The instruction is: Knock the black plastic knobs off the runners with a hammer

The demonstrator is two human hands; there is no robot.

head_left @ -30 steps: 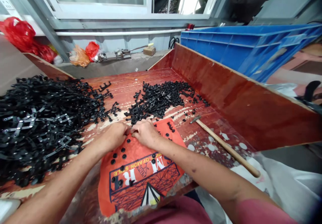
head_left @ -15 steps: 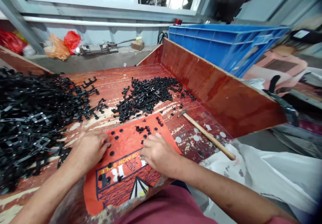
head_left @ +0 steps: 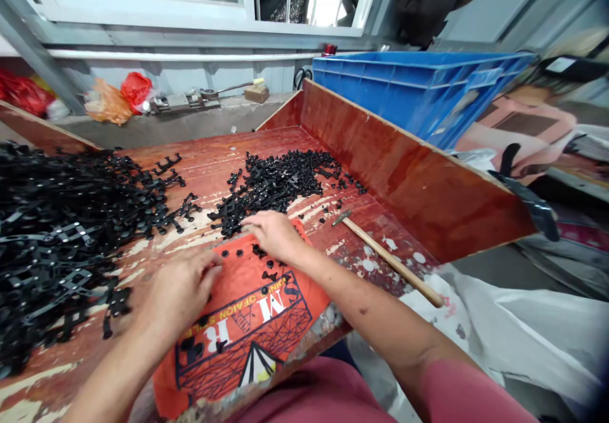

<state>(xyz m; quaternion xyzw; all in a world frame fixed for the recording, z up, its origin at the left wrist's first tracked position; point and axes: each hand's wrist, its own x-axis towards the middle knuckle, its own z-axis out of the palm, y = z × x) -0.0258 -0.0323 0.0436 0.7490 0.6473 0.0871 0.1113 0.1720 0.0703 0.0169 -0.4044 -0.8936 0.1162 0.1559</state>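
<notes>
An orange-red printed sheet [head_left: 233, 302] lies at the front edge of the wooden bench, with small round black pieces scattered on it. Over the sheet's left side, my left hand [head_left: 183, 290] is curled, thumb and fingertips close together; whatever is between them is too small or hidden. My right hand [head_left: 276, 236] reaches across the sheet's far edge, fingers stretched toward the near side of a pile of small black parts [head_left: 285, 179]. Nothing shows in its fingers. Left of my left hand is a big heap of black linked folding parts [head_left: 71, 220].
A hammer [head_left: 390, 258] with a wooden handle lies right of the sheet. A raised wooden side board [head_left: 404, 169] bounds the bench, with a blue crate [head_left: 380, 90] behind it. White sacking [head_left: 518, 328] hangs at the right. A metal tool [head_left: 185, 101] rests on the back ledge.
My right hand has moved from the sheet's middle, forward and left, to the small-parts pile. The left hand has shifted slightly right over the sheet. Some black pieces on the sheet appear rearranged.
</notes>
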